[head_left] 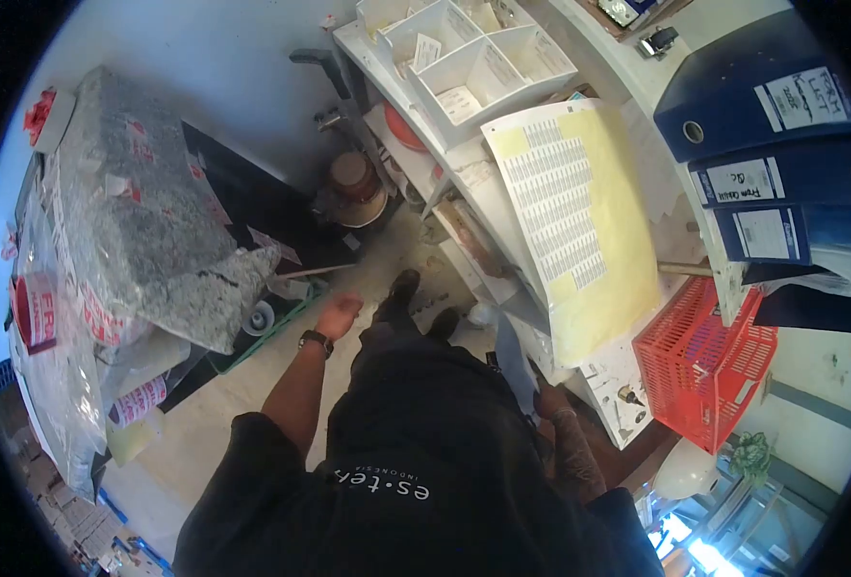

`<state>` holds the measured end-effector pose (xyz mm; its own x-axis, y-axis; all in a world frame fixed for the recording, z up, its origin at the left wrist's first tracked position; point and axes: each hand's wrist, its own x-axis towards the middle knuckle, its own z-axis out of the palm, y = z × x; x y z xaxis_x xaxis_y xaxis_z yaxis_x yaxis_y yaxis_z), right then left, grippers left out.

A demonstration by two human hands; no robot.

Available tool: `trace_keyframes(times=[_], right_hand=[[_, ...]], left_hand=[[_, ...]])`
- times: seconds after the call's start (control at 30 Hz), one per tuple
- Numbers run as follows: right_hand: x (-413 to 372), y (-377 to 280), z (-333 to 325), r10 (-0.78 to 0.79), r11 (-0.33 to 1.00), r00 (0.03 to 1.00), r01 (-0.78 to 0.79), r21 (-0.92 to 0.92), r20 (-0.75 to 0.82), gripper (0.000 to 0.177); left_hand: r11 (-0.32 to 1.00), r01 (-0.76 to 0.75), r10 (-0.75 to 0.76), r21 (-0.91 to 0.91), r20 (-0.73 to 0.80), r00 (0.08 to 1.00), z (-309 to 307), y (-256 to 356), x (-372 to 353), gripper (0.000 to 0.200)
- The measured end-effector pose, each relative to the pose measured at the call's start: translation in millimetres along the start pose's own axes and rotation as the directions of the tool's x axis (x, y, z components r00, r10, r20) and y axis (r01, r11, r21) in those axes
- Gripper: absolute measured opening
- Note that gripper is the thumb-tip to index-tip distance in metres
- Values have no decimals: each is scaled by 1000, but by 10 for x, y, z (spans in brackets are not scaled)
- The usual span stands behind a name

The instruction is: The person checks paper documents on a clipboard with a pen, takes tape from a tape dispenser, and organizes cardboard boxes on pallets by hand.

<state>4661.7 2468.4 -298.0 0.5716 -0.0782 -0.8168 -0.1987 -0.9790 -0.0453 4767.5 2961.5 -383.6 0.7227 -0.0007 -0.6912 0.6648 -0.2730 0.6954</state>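
My left hand, with a dark watch on its wrist, hangs over the floor beside my leg. Its fingers are loosely curled together, and nothing shows in them. Down by the white bench, my right hand grips the edge of a pale bluish sheet, which hangs beside my thigh. Part of that hand and the sheet's lower end are hidden. Above it, a large yellow and white sheet printed with rows of small labels lies on the bench and overhangs its edge.
White divided trays stand on the bench. Blue binders and a red plastic basket are at right. A plastic-wrapped grey bundle and a green crate flank my left. A brownish pot-like object sits ahead.
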Motion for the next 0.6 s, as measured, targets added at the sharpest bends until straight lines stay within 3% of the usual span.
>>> trace_keyframes(times=[0.3, 0.33, 0.4, 0.47, 0.6], right_hand=[[50, -490, -307, 104, 993, 994, -102, -51, 33, 43], [69, -526, -322, 120, 992, 992, -119, -39, 24, 45], [73, -599, -357, 134, 991, 991, -134, -23, 23, 46], [68, -663, -407, 147, 989, 989, -147, -7, 29, 47], [128, -700, -416, 139, 990, 989, -140, 30, 45, 50]], left_hand=[[990, 85, -80, 110, -48, 996, -340, -346, 218, 29], [951, -5, -28, 310, 104, 994, -439, -697, 398, 37], [867, -127, -6, 482, 265, 964, -527, -579, 425, 46], [940, 208, -250, 269, 130, 960, -561, -291, 318, 47], [974, 148, -162, 172, 75, 984, -522, -416, 453, 45]])
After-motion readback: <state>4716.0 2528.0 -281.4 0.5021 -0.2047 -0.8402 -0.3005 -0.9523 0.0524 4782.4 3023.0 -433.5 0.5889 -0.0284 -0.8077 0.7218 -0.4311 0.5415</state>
